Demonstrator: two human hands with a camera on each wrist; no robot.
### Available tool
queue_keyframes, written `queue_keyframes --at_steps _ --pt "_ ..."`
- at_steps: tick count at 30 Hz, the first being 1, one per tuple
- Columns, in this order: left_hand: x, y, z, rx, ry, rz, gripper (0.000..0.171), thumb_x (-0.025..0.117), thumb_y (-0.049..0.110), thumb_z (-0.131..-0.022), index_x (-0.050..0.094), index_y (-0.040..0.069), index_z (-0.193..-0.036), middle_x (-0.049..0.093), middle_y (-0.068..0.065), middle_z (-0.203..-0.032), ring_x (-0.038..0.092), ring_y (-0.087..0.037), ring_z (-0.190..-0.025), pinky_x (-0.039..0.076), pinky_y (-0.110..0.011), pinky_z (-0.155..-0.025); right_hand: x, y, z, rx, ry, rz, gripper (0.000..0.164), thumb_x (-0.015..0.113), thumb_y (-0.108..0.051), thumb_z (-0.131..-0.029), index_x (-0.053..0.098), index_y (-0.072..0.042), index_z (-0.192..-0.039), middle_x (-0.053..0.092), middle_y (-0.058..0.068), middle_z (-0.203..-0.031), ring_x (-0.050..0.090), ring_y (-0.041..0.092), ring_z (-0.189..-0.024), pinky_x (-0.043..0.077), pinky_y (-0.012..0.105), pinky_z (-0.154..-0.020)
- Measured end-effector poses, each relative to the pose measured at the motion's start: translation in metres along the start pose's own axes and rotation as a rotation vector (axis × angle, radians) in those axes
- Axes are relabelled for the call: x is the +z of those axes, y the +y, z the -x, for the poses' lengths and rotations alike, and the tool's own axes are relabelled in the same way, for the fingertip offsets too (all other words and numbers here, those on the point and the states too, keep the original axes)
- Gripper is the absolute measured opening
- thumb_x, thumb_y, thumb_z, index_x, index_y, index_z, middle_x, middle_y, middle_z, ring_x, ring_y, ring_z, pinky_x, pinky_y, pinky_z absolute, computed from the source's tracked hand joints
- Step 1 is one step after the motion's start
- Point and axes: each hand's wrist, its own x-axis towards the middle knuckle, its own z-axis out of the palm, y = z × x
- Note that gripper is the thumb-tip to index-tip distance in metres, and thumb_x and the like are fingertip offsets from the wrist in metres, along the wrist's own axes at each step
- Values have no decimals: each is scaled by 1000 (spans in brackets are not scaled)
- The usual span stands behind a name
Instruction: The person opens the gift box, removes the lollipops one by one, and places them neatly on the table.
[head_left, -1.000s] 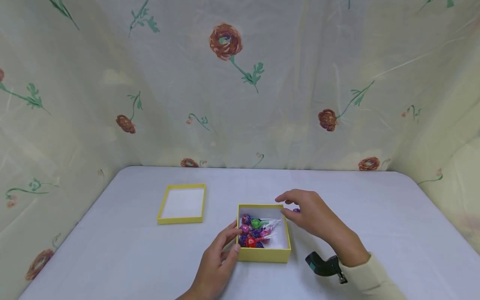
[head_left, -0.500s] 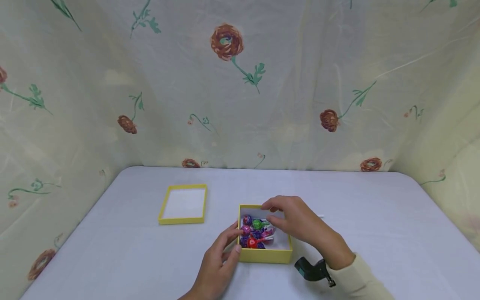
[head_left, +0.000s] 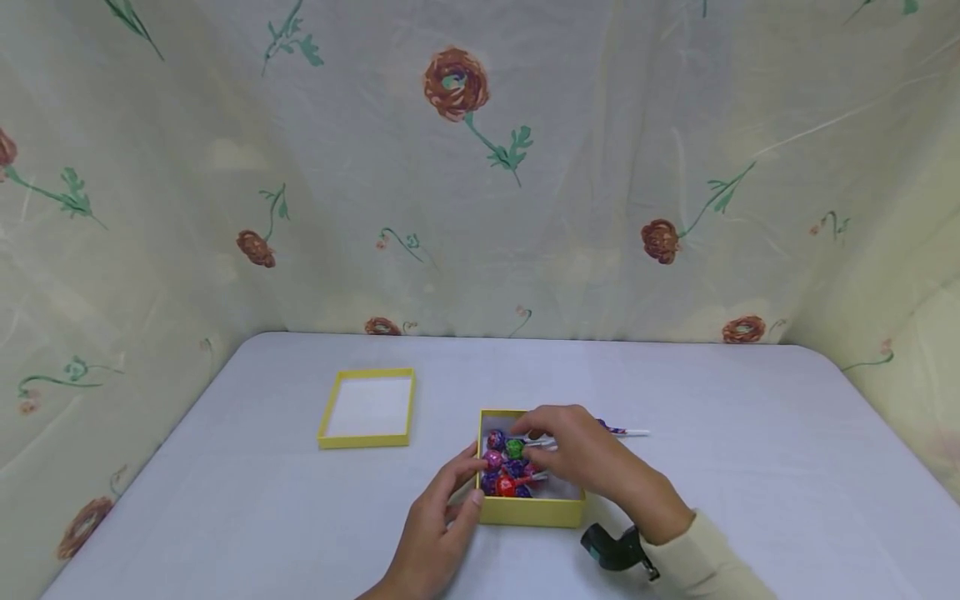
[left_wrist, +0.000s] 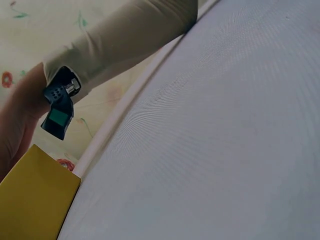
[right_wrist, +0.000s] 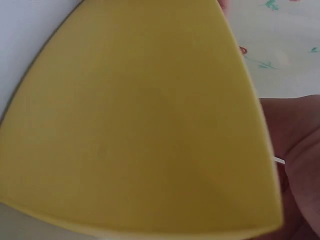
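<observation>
A yellow box (head_left: pixel 529 512) with a white inside stands on the table, holding several wrapped lollipops (head_left: pixel 506 486) on its left side. My left hand (head_left: pixel 435 521) grips the box at its left wall, one fingertip over the rim. My right hand (head_left: pixel 573 446) reaches over the right rim into the box. Its thumb and forefinger are apart, around the green lollipop (head_left: pixel 514 448) and white sticks. In the right wrist view the yellow wall hides most of that hand. Another lollipop (head_left: pixel 636 432) lies on the table behind the right hand, partly hidden by it.
A shallow yellow-rimmed lid (head_left: pixel 365 443), white inside, lies on the white table to the left of the box. Flower-patterned cloth (head_left: pixel 585 208) hangs behind and beside the table. A dark wrist camera (head_left: pixel 613 550) hangs from the right sleeve near the box's front right corner.
My right hand has moved left and down, from beyond the right rim into the box above the lollipops. The outside lollipop's stick has come into view. My left hand stays on the box.
</observation>
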Motion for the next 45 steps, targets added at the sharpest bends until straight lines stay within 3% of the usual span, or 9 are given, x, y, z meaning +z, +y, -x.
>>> queue_keyframes --at_steps 11,16,21,28,36,45 --pt "0 -3 0 78 -1 21 31 49 19 -101 50 16 -132 36 2 -152 46 -24 -131 53 -24 -89 10 2 -1 -94 5 55 21 73 -4 -83 72 -9 -103 71 2 -101 66 17 -91 56 37 -84" --pt "0 -1 0 60 1 24 31 50 18 -101 50 16 -132 36 5 -152 46 -21 -131 53 -23 -90 13 1 -2 -76 -5 80 22 74 -2 -81 72 -9 -102 71 4 -100 66 18 -92 56 40 -84" --pt "0 -2 0 92 10 27 30 50 18 -101 51 16 -131 37 2 -152 47 -23 -130 53 -23 -89 14 -1 -2 -32 -23 94 23 75 -5 -81 72 -11 -103 71 2 -100 65 16 -92 56 38 -85" --pt "1 -1 1 63 15 37 31 52 16 -100 51 17 -131 36 6 -151 46 -20 -131 52 -23 -90 17 -2 -4 -10 -47 126 22 76 -6 -81 73 -13 -102 71 -1 -99 64 14 -91 56 39 -85" --pt "-1 -2 0 82 13 20 30 50 18 -101 51 18 -130 37 3 -152 47 -23 -131 53 -23 -89 20 -3 -6 -31 -47 204 23 76 -8 -81 73 -16 -102 71 -4 -99 64 15 -95 54 41 -88" --pt "0 -1 1 34 6 19 31 51 21 -101 51 19 -131 36 8 -151 46 -18 -131 53 -23 -89 22 -2 -4 -46 -53 280 25 76 -12 -81 74 -20 -105 68 -5 -100 62 15 -97 52 42 -90"
